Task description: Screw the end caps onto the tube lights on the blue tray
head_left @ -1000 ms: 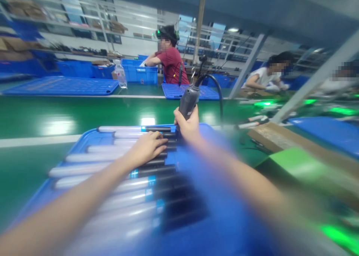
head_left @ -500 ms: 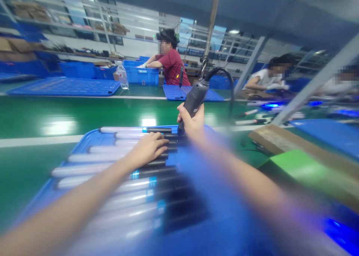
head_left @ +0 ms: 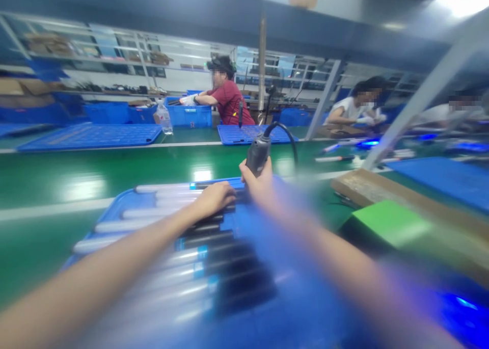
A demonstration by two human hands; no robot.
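Note:
In my right hand (head_left: 260, 182) is a dark corded electric screwdriver (head_left: 258, 153), held upright with a slight tilt; my fingers and thumb wrap its body and its lower tip is hidden. Just left of it, my left hand (head_left: 214, 198) curls its fingers over the black handle of a light stick near the far end of the row. Several light sticks (head_left: 183, 260), with clear white tubes, blue bands and black handles, lie side by side on a blue tray (head_left: 233, 224). Both forearms cross over the tray, and the near sticks are blurred.
A spring hanger (head_left: 262, 58) hangs above the screwdriver. On the right are a green box (head_left: 389, 221) and a long cardboard tray (head_left: 367, 186). Across the green bench (head_left: 171, 160) stand a water bottle (head_left: 164, 117) and a blue bin (head_left: 193, 115), where a person in red works.
The view has tilted upward. My right hand and the screwdriver sit slightly lower over the tray, and the fingers of my left hand are more curled.

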